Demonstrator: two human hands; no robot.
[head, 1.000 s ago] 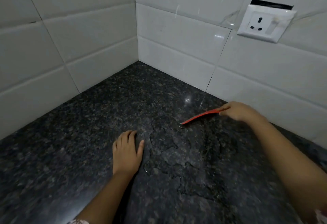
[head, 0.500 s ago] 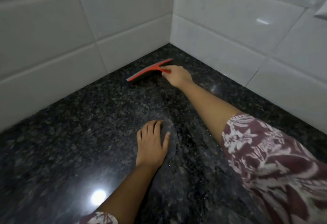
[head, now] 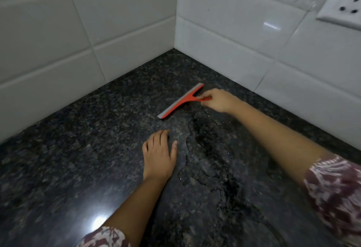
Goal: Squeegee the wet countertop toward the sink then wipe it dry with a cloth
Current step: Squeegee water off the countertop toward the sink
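Squeegee (head: 181, 102) step in hand: right hand (head: 216, 100) pinches handle (head: 197, 98); left hand (head: 159, 157) flat on countertop (head: 78, 168), fingers together. Next, I reckon, drag it sinkward through water (head: 205, 143).

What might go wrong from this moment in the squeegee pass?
1. The right hand holds the squeegee only by the handle's end, so the blade may press unevenly and leave streaks.
2. The left hand rests flat on the countertop at the edge of the water film, so pulled water may run against it.
3. A socket sits on the wall; a quick stroke might flick droplets toward it.
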